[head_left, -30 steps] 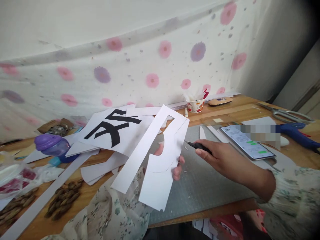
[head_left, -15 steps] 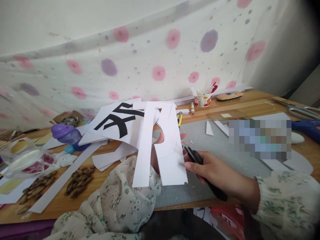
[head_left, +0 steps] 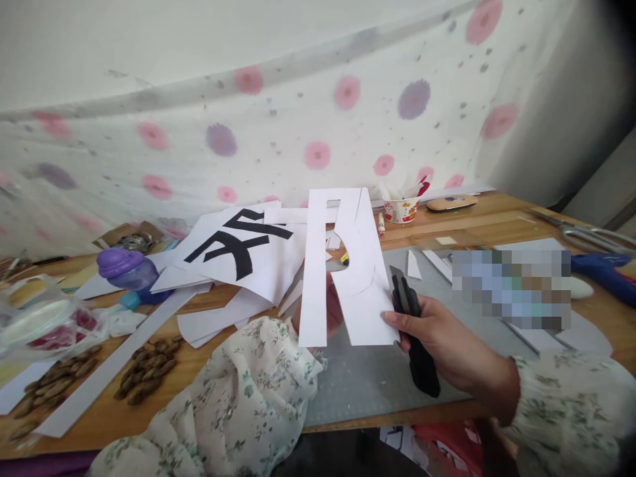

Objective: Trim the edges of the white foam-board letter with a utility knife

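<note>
A white cut-out board piece (head_left: pixel 314 291) with a long slot and a curved notch is held up before me, a thin curved line drawn on its right part. Behind it is my left hand (head_left: pixel 334 313), showing only through the slot and holding the piece from the back; most of its fingers are hidden. My right hand (head_left: pixel 437 331) is closed round a black utility knife (head_left: pixel 422 371), its blade pointing up and away. My right thumb rests at the lower right edge of the white piece. Below lies a grey cutting mat (head_left: pixel 368 384).
White sheets with bold black strokes (head_left: pixel 241 258) lie at the left, near a purple-lidded cup (head_left: pixel 124 268) and brown nut-like pieces (head_left: pixel 146 371). A patterned paper tub (head_left: pixel 401 211) stands behind. At the right are scissors (head_left: pixel 581 228) and a blue-handled tool (head_left: pixel 603 273).
The white piece has risen and shifted right, turning a little. My right hand has moved slightly right, with the knife now more upright. The view has shifted a little.
</note>
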Tool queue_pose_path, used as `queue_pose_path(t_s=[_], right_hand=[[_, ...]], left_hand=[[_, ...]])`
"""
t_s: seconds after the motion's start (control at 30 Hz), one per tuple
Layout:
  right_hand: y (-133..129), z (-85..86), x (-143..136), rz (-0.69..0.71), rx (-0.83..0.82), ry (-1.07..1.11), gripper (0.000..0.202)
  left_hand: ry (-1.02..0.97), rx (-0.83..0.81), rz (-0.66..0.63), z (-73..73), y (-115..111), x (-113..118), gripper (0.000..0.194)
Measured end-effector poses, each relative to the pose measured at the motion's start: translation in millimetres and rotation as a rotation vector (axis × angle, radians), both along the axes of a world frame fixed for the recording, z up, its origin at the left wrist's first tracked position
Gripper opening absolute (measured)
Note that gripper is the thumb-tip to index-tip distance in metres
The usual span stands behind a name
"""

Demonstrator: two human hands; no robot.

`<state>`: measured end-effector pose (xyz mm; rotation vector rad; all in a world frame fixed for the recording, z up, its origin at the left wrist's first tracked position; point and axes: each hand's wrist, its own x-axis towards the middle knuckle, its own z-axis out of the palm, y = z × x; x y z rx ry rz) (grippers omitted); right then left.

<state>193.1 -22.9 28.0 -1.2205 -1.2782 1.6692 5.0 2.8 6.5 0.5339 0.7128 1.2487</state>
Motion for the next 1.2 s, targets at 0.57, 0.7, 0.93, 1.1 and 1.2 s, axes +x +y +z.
queue_pose_path(t_s=[0.57,0.7,0.93,1.1,1.2], right_hand=[[28.4,-5.2,55.0,-0.124,0.090,-0.173,0.032],[35.2,-3.2,64.1,-0.031,0.134,-0.217,0.034],[40.6,-9.2,77.9,0.202,0.159,-0.463,0.027],[40.8,-13.0,82.2,0.227,0.121,-0.610,0.021],[41.8,-13.6,85.3,0.236,0.116,-0.683,0.019]], left_hand=[[0.313,0.176,0.012,-0.1,3.6,-7.9,0.032],[0.373,0.180,-0.058,-2.1,2.4,-9.0,0.038],[0.536,0.113,-0.020,-6.6,14.0,-18.8,0.032],[0.786,0.101,0.074,-15.8,19.6,-20.9,0.052],[1.002,0.187,0.177,-20.8,22.6,-22.6,0.054]])
